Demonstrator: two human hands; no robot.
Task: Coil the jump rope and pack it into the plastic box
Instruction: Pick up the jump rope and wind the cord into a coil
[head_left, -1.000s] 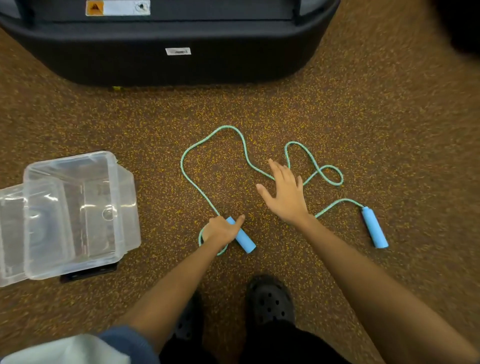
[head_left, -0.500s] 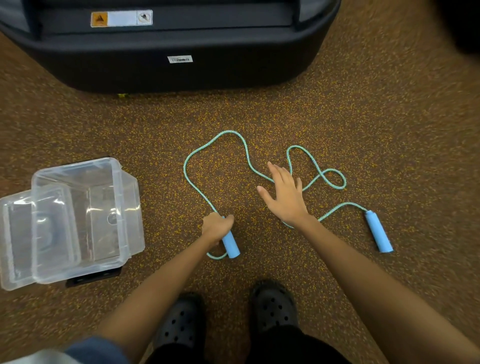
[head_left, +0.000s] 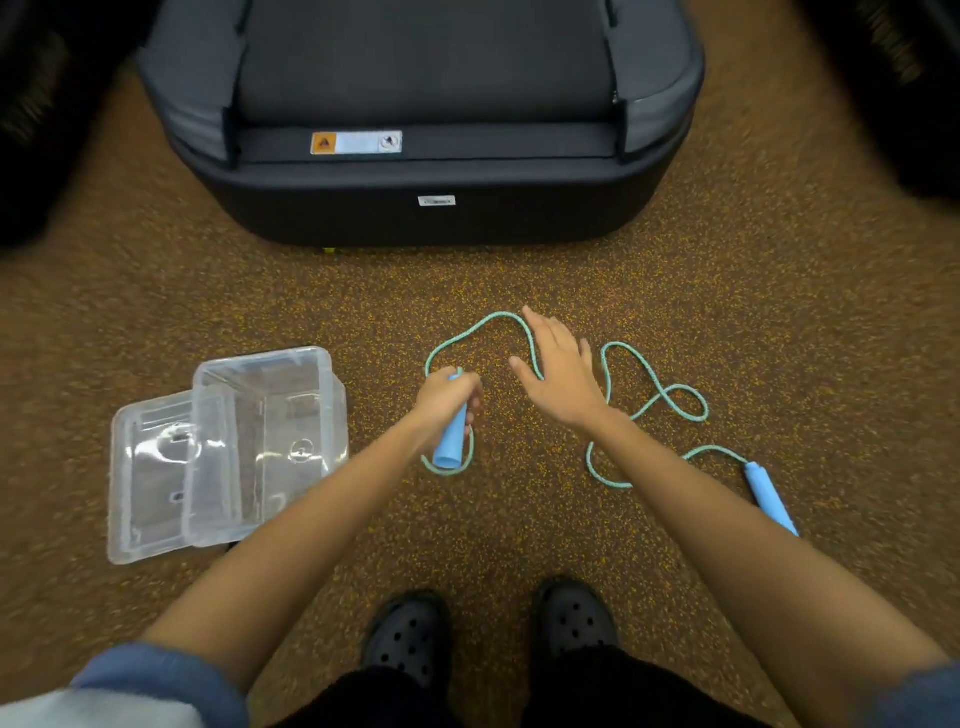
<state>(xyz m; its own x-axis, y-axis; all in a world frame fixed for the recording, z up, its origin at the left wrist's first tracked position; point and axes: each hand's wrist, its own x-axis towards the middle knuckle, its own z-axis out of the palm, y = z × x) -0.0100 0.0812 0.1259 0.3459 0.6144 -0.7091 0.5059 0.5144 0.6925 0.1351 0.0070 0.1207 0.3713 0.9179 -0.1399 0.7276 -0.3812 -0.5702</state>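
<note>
A teal jump rope (head_left: 655, 388) lies in loose loops on the speckled brown floor. My left hand (head_left: 445, 397) is closed around one light-blue handle (head_left: 451, 441), which points down toward me. The other blue handle (head_left: 769, 497) lies on the floor at the right, beside my right forearm. My right hand (head_left: 558, 375) hovers flat with fingers spread over the rope's middle loop and holds nothing. The clear plastic box (head_left: 270, 441) stands open at the left, with its clear lid (head_left: 150, 478) lying partly under it.
A large black machine base (head_left: 431, 156) with a warning label blocks the floor straight ahead. My two black perforated shoes (head_left: 488, 629) stand at the bottom centre. Dark objects fill both upper corners.
My left hand has picked the handle up off the floor and turned it upright. My right hand has reached forward over the rope. The camera has tilted up, showing more of the machine.
</note>
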